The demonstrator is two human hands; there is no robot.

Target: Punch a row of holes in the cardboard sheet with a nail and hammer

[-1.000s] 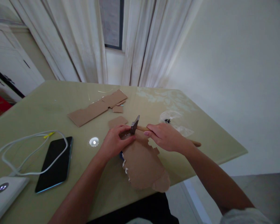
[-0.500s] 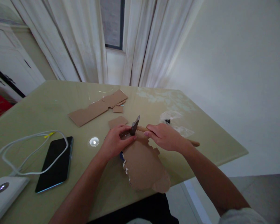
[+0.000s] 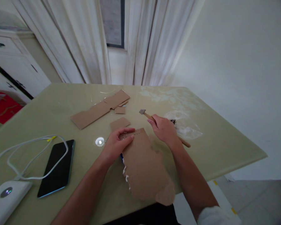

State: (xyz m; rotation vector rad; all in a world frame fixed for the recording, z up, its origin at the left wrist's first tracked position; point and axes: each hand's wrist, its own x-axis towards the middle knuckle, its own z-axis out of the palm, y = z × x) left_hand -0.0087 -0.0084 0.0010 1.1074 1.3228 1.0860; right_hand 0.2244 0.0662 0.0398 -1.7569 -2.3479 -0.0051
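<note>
Holding the hammer (image 3: 149, 116) tight in the right hand (image 3: 163, 128), with fingers wrapped round the middle of the wooden handle. Resting the left hand (image 3: 118, 142) on the far left corner of the brown cardboard piece (image 3: 145, 168), with thumb and pointing finger spread apart; cannot tell whether the hidden fingers grip it. Has a small grey head and a plain tan handle, that hammer. Points its head to the far left and its handle end to the near right, on a slant. Sits just right of the cardboard's far end, near the clear plastic bag (image 3: 188, 132). Looks flat and brown on top, that cardboard, with tiny dark dots by the far edge, bumpy white stuff (image 3: 124, 170) on the left and a ragged right side. Runs longways from far to near, leaning a little right, down to the near edge of the table (image 3: 224, 147).
</note>
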